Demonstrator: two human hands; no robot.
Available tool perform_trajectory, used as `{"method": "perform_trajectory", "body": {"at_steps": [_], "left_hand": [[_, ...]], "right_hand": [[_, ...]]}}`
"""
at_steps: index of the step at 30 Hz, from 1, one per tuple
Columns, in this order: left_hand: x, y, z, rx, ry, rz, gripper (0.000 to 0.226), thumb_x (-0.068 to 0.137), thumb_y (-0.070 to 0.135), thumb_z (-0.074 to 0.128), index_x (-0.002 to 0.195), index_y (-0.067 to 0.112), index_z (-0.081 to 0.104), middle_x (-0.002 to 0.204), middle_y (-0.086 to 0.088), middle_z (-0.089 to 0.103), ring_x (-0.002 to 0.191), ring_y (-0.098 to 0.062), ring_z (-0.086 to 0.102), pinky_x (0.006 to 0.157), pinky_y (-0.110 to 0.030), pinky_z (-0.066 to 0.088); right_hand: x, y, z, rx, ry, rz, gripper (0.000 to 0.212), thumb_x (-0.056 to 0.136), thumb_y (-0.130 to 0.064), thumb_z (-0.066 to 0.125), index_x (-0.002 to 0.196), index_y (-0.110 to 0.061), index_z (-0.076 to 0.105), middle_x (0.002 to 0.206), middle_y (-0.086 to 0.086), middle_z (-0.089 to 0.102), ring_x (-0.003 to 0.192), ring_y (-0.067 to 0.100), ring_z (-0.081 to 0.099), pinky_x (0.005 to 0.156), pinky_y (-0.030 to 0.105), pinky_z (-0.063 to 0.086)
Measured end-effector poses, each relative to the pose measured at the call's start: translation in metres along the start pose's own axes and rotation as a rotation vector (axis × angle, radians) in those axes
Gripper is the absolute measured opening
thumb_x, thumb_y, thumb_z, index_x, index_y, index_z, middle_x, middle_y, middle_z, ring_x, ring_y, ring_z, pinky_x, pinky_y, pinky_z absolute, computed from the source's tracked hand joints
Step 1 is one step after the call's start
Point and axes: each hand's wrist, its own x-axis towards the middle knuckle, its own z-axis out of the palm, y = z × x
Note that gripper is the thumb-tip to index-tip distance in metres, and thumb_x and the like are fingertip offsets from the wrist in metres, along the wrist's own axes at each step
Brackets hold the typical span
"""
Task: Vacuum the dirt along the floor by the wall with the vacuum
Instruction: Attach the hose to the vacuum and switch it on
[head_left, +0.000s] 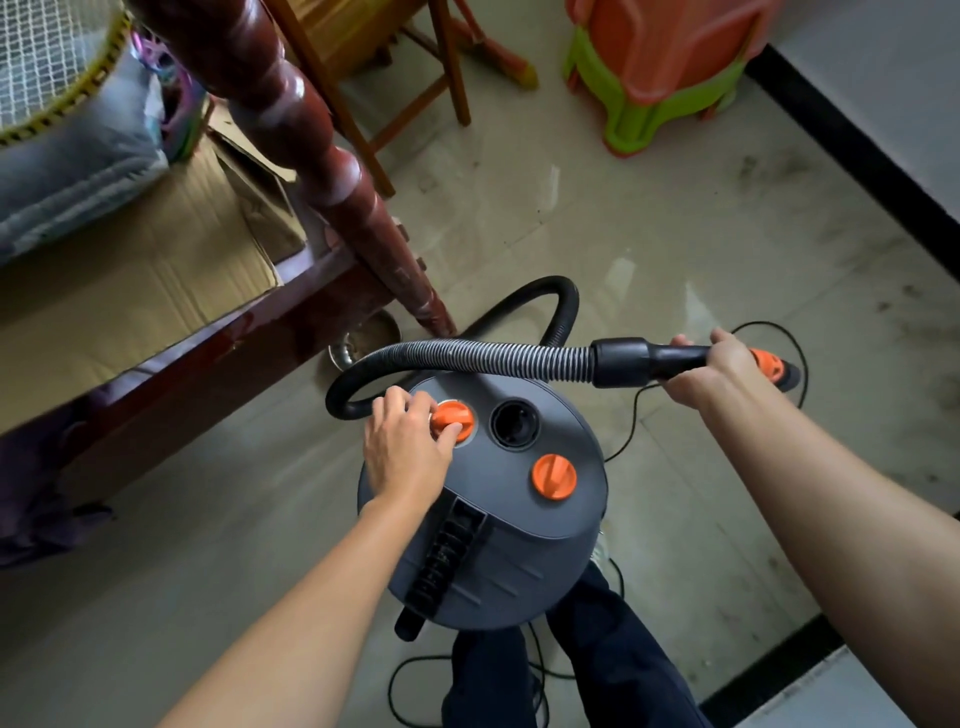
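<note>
A grey canister vacuum (498, 551) stands on the tiled floor right below me. My left hand (405, 441) pinches the left orange knob (454, 415) on its lid. A second orange knob (554, 476) and an open black port (515, 423) sit beside it. My right hand (711, 371) grips the black hose handle (644, 359), whose orange end sticks out past my fist. The ribbed black hose (467, 356) loops behind the canister. Dark dirt smudges (893, 332) streak the floor by the wall with its black baseboard (852, 150) on the right.
A dark red wooden bed frame (322, 171) with cardboard and bedding stands at left, a metal bowl (363, 343) by its leg. Wooden chair legs (447, 67) and stacked orange and green plastic stools (660, 78) are at the back. A black power cord (631, 431) trails on the floor.
</note>
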Motion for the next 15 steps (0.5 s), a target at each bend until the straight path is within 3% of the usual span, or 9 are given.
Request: {"method": "perform_trajectory", "body": {"at_steps": [4, 11, 15], "left_hand": [[0.002, 0.004, 0.003, 0.000, -0.055, -0.017, 0.027, 0.085, 0.037, 0.070, 0.093, 0.011, 0.065, 0.101, -0.008, 0.055, 0.102, -0.028, 0.049, 0.084, -0.041, 0.043], [0.004, 0.012, -0.004, -0.008, -0.113, -0.056, 0.024, 0.090, 0.031, 0.065, 0.095, 0.007, 0.062, 0.105, -0.011, 0.059, 0.102, -0.028, 0.053, 0.081, -0.038, 0.042], [-0.021, 0.042, -0.001, -0.036, -0.049, 0.159, 0.027, 0.088, 0.039, 0.065, 0.096, 0.013, 0.060, 0.100, -0.007, 0.057, 0.098, -0.027, 0.053, 0.077, -0.038, 0.041]], "right_hand": [[-0.001, -0.003, -0.003, 0.017, 0.006, -0.005, 0.035, 0.093, -0.036, 0.064, 0.086, -0.003, 0.056, 0.073, 0.004, 0.065, 0.095, 0.020, 0.070, 0.086, 0.041, 0.055], [-0.007, -0.005, -0.004, 0.012, 0.003, -0.002, 0.038, 0.092, -0.036, 0.065, 0.080, -0.002, 0.053, 0.071, 0.004, 0.064, 0.089, 0.021, 0.069, 0.091, 0.044, 0.053], [-0.006, -0.009, -0.006, 0.002, 0.006, 0.004, 0.040, 0.092, -0.038, 0.065, 0.080, -0.003, 0.052, 0.077, 0.001, 0.066, 0.091, 0.017, 0.070, 0.092, 0.041, 0.054]]}}
